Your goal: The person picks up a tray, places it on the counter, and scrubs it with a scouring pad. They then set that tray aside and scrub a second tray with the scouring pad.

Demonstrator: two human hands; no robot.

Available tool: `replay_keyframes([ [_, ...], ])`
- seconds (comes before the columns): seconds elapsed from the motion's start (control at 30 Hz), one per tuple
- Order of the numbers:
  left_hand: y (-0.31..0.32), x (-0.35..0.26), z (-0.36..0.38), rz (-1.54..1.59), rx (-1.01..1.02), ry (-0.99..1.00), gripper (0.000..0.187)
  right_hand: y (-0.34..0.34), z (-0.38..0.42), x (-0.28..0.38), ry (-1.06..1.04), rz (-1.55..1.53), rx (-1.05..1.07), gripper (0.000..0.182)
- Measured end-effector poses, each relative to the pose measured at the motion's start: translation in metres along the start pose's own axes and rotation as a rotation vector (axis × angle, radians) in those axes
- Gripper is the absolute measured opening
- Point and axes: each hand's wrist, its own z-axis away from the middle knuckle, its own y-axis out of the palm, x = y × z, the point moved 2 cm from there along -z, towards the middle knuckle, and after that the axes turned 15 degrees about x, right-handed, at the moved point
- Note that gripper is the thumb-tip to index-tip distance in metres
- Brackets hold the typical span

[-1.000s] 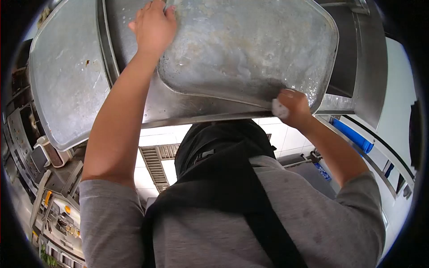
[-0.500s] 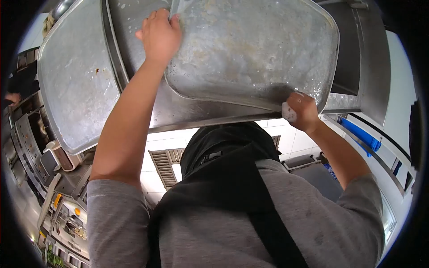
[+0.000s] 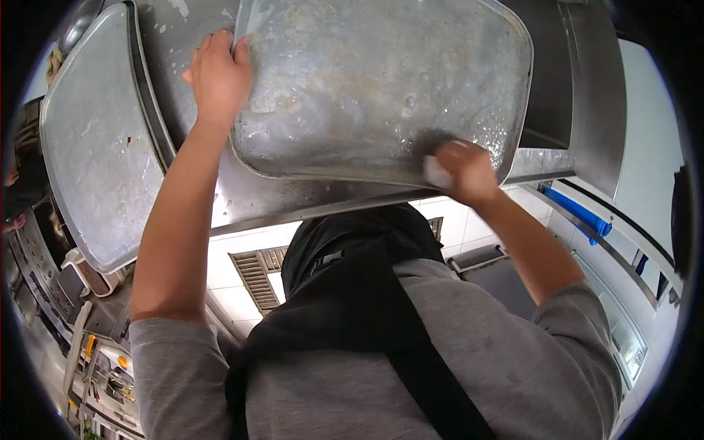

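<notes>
A large grey metal baking tray [image 3: 381, 88], wet and streaked with suds, lies on a steel work surface [image 3: 293, 198]. My left hand [image 3: 220, 81] is at the tray's left rim, thumb over the edge and fingers along the outside. Near the lower right corner, my right hand [image 3: 466, 172] is closed and slightly blurred against the tray's face. White foam clings to its fingers, and a dark smear shows beside it. Whatever it grips is hidden.
On the left a second metal tray [image 3: 99, 147] leans, with another rim behind it. A steel basin [image 3: 546, 81] lies to the right. A blue object [image 3: 576, 209] hangs below at right. Another person's hand [image 3: 16, 222] shows at far left.
My right hand has moved left and slightly up across the tray's lower part. The left hand stays on the rim. The whole view has shifted, with the trays now farther left in it.
</notes>
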Motion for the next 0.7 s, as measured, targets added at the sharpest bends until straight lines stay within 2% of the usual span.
replay_keyframes([
  [0.03, 0.0, 0.001, -0.002, 0.0, -0.007, -0.009, 0.022, 0.002, 0.017, -0.019, 0.088, 0.075, 0.085, 0.015],
  [0.13, 0.001, 0.0, -0.001, -0.024, -0.029, 0.016, 0.022, 0.003, -0.069, 0.023, -0.241, 0.06, -0.191, 0.012],
  [0.17, 0.001, 0.0, -0.002, -0.023, -0.026, 0.014, 0.022, 0.007, -0.114, 0.043, -0.305, 0.146, -0.422, 0.014],
  [0.2, 0.001, 0.0, 0.0, -0.018, -0.016, 0.009, 0.023, 0.01, -0.153, 0.053, -0.253, 0.193, -0.466, 0.012],
  [0.27, 0.001, 0.001, -0.001, -0.017, -0.016, 0.005, 0.023, -0.003, -0.202, 0.077, -0.171, 0.181, -0.235, 0.015],
  [0.3, 0.001, 0.002, 0.0, -0.015, -0.007, 0.01, 0.022, -0.001, -0.193, 0.073, -0.172, 0.185, -0.232, 0.015],
  [0.4, 0.001, 0.0, 0.0, -0.02, -0.007, 0.0, 0.022, 0.001, -0.117, 0.04, -0.276, 0.172, -0.327, 0.01],
  [0.43, 0.002, 0.0, -0.001, -0.013, -0.01, -0.001, 0.022, 0.001, -0.077, 0.021, -0.227, 0.123, -0.228, 0.012],
  [0.47, 0.003, 0.0, 0.0, -0.003, -0.019, 0.009, 0.022, 0.006, -0.034, 0.002, -0.115, 0.109, -0.012, 0.018],
  [0.5, 0.002, 0.0, 0.0, 0.003, -0.034, 0.016, 0.022, 0.001, -0.003, -0.012, -0.09, 0.165, 0.063, 0.02],
  [0.53, 0.001, 0.002, -0.001, 0.0, -0.042, 0.005, 0.022, 0.0, 0.013, -0.028, -0.12, 0.076, 0.105, 0.015],
  [0.57, 0.001, 0.0, 0.0, 0.003, -0.038, 0.008, 0.022, 0.0, -0.001, -0.027, -0.127, 0.073, 0.105, 0.015],
  [0.63, 0.0, -0.001, 0.0, -0.006, -0.034, 0.012, 0.023, -0.003, -0.061, -0.008, -0.348, 0.233, -0.12, 0.013],
  [0.7, 0.001, 0.001, 0.001, -0.037, -0.014, 0.006, 0.025, 0.001, -0.144, 0.019, -0.32, 0.221, -0.17, 0.019],
])
